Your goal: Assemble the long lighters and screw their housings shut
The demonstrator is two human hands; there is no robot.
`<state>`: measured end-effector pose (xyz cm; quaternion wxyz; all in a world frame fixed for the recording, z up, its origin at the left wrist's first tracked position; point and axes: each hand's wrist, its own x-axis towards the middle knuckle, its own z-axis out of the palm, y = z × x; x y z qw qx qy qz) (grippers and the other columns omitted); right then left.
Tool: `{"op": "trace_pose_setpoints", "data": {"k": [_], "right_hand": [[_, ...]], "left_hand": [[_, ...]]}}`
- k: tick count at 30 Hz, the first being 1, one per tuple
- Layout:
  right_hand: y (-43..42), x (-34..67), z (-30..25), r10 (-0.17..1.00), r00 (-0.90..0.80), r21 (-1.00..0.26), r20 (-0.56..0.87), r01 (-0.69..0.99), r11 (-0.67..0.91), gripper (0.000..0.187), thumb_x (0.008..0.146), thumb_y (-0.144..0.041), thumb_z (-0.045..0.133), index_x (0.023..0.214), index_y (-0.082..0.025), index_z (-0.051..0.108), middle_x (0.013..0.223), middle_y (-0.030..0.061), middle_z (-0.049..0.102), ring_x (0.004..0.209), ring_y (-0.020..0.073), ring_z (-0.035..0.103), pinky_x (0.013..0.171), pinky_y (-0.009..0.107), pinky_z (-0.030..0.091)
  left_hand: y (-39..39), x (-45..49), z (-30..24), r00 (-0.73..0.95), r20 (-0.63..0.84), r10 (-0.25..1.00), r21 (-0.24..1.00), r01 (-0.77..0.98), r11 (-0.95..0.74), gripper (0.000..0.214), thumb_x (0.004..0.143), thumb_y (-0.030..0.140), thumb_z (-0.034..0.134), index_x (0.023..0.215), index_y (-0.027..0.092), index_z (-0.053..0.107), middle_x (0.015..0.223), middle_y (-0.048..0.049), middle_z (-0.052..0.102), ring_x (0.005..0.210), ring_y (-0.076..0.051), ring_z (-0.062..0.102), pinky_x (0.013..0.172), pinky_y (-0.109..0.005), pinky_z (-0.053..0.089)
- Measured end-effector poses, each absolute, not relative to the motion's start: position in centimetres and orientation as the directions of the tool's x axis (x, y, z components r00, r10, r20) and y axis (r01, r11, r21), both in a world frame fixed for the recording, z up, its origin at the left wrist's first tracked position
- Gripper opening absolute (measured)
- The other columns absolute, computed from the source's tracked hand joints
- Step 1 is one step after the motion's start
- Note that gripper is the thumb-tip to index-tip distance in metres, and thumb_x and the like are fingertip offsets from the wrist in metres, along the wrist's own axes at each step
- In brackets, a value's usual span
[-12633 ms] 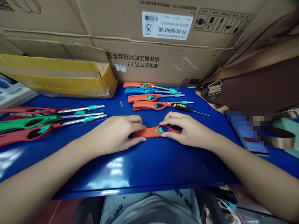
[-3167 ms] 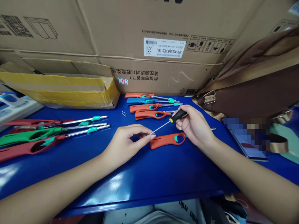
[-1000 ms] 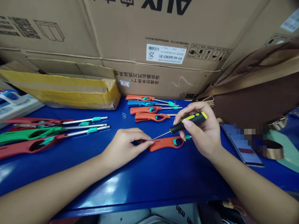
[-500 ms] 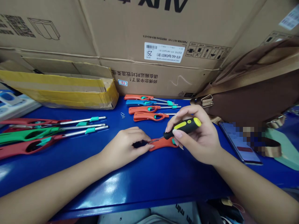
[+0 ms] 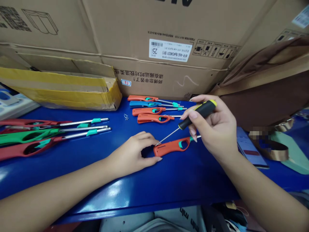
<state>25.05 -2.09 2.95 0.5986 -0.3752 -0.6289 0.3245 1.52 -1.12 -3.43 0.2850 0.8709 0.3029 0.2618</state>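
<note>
An orange long-nosed lighter (image 5: 170,147) lies flat on the blue table, its metal tube pointing right. My left hand (image 5: 137,149) grips the handle's left end between thumb and fingers. In my right hand (image 5: 213,125) is a black and yellow screwdriver (image 5: 201,114), tilted, with its thin shaft slanting down left. The screwdriver's tip is at the handle's left end, close to my left fingertips; whether it sits in a screw hole I cannot tell. Behind my hands, several small screws (image 5: 126,117) lie on the table.
More orange lighters (image 5: 148,111) and a blue lighter (image 5: 142,104) lie in a row at the back. Red and green lighters (image 5: 29,136) lie at left. A yellow-taped box (image 5: 79,96), a large carton (image 5: 135,64), a phone (image 5: 251,149) and a brown bag (image 5: 260,106) surround the work area.
My right hand and the screwdriver have moved up and right, exposing more of the shaft and lighter. My left hand stays at the handle's end, its fingers slightly more apart.
</note>
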Motion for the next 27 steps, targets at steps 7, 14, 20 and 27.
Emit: {"op": "trace_pose_setpoints", "data": {"k": [7, 14, 20, 27], "right_hand": [[-3.4, 24.6, 2.0, 0.771, -0.054, -0.753, 0.634, 0.183, 0.632, 0.025, 0.094, -0.032, 0.073, 0.118, -0.035, 0.065, 0.08, 0.0001, 0.069, 0.064, 0.0198, 0.068, 0.06, 0.037, 0.059], [-3.5, 24.4, 1.5, 0.769, -0.134, -0.746, 0.625, 0.188, 0.639, 0.027, 0.096, -0.031, 0.07, 0.121, -0.036, 0.062, 0.082, 0.0005, 0.07, 0.063, 0.0213, 0.067, 0.058, 0.039, 0.057], [-3.3, 24.7, 1.2, 0.704, -0.235, -0.675, 0.671, 0.201, 0.71, 0.038, 0.095, -0.023, 0.07, 0.129, -0.035, 0.059, 0.09, 0.0001, 0.07, 0.076, 0.021, 0.07, 0.073, 0.042, 0.059], [-3.4, 24.8, 1.2, 0.73, -0.199, -0.688, 0.654, 0.246, 0.683, 0.034, 0.094, -0.032, 0.072, 0.125, -0.041, 0.061, 0.087, 0.0009, 0.07, 0.073, 0.0256, 0.07, 0.069, 0.045, 0.056]], "left_hand": [[-1.2, 1.9, -3.3, 0.701, 0.316, 0.639, 0.642, 0.337, -0.688, 0.036, 0.088, 0.032, 0.08, 0.121, 0.017, 0.074, 0.107, -0.0067, 0.073, 0.1, -0.02, 0.068, 0.093, -0.034, 0.055], [-1.2, 1.8, -3.1, 0.704, 0.309, 0.64, 0.644, 0.34, -0.685, 0.031, 0.089, 0.032, 0.079, 0.117, 0.019, 0.074, 0.106, -0.0058, 0.073, 0.099, -0.02, 0.067, 0.093, -0.034, 0.054], [-1.2, 1.8, -3.3, 0.71, 0.302, 0.636, 0.637, 0.347, -0.689, 0.032, 0.09, 0.032, 0.077, 0.12, 0.02, 0.074, 0.105, -0.0059, 0.073, 0.099, -0.02, 0.067, 0.092, -0.034, 0.054], [-1.2, 1.7, -3.4, 0.713, 0.303, 0.633, 0.635, 0.344, -0.692, 0.032, 0.09, 0.032, 0.078, 0.118, 0.018, 0.074, 0.105, -0.0064, 0.073, 0.1, -0.02, 0.067, 0.094, -0.035, 0.053]]}}
